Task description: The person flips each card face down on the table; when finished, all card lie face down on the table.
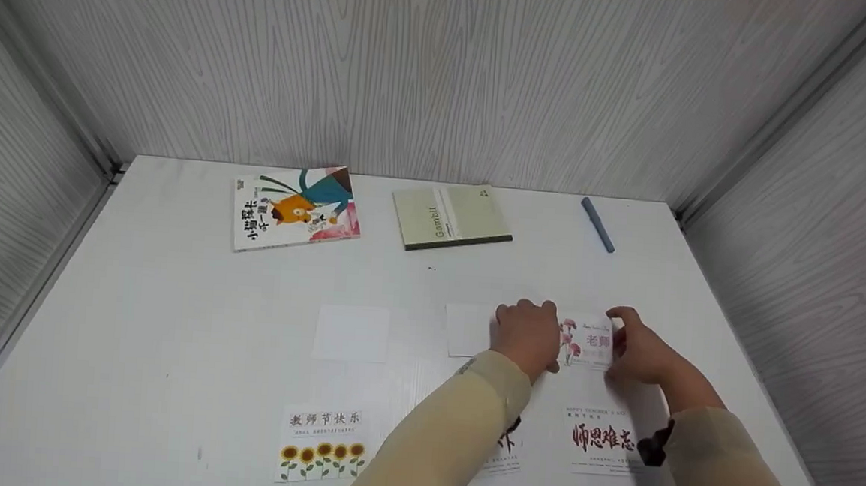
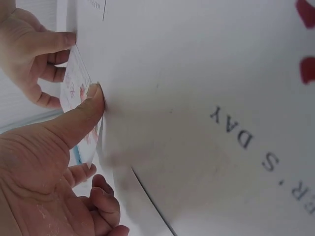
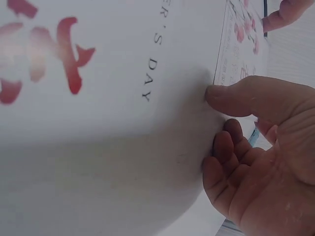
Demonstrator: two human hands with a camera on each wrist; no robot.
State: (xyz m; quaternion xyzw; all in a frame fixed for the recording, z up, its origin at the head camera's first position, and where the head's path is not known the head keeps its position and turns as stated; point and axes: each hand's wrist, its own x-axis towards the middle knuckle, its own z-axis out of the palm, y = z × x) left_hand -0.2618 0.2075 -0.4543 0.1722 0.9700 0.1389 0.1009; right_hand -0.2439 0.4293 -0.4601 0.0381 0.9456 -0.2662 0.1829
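Observation:
A greeting card (image 1: 585,341) with pink flowers and red characters is held between both hands, at the right of the table. The left hand (image 1: 529,335) grips its left side, with the thumb (image 2: 94,101) on the printed face. At the opposite edge, the right hand (image 1: 643,353) holds the card between thumb (image 3: 236,97) and fingers. In the left wrist view the card looks slightly tilted. A blank white card (image 1: 467,331) lies just left of the left hand, partly covered by it. Below the right hand lies a card with red lettering (image 1: 603,443).
Another blank card (image 1: 352,333) and a sunflower card (image 1: 323,447) lie to the left. The left sleeve partly hides a red-lettered card (image 1: 502,458). Farther back are a picture book (image 1: 296,208), a green notebook (image 1: 453,216) and a blue pen (image 1: 598,224). Panels enclose the table.

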